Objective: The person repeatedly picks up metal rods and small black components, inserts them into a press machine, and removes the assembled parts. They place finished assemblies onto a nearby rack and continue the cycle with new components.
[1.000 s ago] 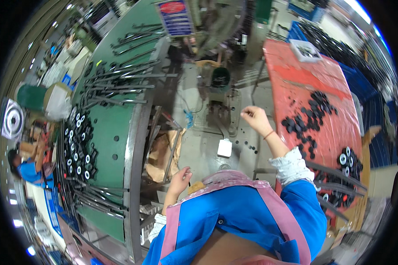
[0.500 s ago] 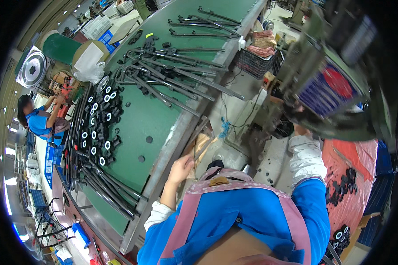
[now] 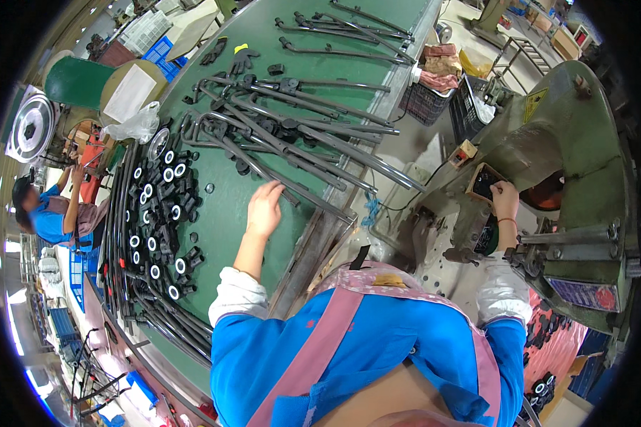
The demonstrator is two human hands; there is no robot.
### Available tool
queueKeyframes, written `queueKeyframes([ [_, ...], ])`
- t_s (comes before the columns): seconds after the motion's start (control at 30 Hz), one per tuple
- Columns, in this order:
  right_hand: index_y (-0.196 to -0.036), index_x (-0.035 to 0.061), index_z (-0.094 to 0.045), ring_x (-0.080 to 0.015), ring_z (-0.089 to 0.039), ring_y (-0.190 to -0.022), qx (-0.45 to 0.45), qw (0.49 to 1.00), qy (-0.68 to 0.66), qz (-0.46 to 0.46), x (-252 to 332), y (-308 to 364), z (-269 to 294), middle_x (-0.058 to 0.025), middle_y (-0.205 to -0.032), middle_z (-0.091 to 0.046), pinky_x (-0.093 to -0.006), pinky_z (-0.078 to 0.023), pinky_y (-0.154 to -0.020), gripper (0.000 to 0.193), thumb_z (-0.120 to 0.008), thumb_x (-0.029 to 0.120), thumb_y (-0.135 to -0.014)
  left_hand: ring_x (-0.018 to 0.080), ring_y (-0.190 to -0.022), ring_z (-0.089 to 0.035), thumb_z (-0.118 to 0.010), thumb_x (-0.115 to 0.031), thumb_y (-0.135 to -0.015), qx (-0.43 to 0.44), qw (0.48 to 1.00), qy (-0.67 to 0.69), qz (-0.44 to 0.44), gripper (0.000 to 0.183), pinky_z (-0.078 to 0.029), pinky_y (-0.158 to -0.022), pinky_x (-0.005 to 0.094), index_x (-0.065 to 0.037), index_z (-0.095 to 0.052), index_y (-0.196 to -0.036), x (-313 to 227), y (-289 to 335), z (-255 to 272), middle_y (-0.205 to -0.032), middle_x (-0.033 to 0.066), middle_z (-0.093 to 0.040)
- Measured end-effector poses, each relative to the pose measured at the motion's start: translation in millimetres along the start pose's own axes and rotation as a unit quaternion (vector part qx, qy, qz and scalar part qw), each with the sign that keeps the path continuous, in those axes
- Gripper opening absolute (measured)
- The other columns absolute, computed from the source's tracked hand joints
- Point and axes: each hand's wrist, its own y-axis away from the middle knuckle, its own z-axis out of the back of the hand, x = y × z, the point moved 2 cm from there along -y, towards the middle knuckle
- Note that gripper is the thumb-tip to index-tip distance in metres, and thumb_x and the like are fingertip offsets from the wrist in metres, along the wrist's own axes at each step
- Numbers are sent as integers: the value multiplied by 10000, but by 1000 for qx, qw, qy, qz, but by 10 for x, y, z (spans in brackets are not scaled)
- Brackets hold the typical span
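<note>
My left hand (image 3: pixel 263 211) reaches over the green table (image 3: pixel 246 245), fingers curled at the lower end of a black metal tube (image 3: pixel 290 199). This tube lies in a pile of bent black tubes (image 3: pixel 313 160) with dark joint fittings. On the right, my right hand (image 3: pixel 506 201) has its fingertips pinched together at the edge of a small wooden box (image 3: pixel 475 186). Small black pieces (image 3: pixel 486 179) lie in that box. Whatever is between those fingertips is too small or hidden to make out. The box sits beside a large green machine (image 3: pixel 548 135).
Black fittings with white rings (image 3: pixel 153 213) cover the table's left part. More black tubes (image 3: pixel 349 32) lie at the far end near a glove (image 3: pixel 243 58). A black crate (image 3: pixel 427 99) holds cloths. A co-worker (image 3: pixel 50 210) sits at the far left.
My left hand has moved up and left from the table's edge onto the tube pile. My right hand, hidden behind the machine before, now shows at the wooden box. The view has shifted.
</note>
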Motion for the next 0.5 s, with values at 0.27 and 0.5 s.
queueKeyframes([
  [0.27,-1010,35,-732,-231,-648,-711,-72,987,-140,-17,55,318,250,-126,-870,-696,-341,-517,-670,202,-662,204,-924,295,-1278,-508,-639,-28,-775,143,973,-118,-135,349,-365,-1075,531,-133,-641,-1108,563,-482,9,-1221,68,-626],
  [0.5,-968,-11,-679,-77,-574,-629,-49,902,-419,-95,210,1340,691,-21,-749,-609,-225,-442,-535,199,-622,179,-950,329,-989,-638,-558,60,-725,-7,987,-117,-113,336,-524,-827,418,-78,-664,-1012,735,-1109,976,-1031,112,-667],
])
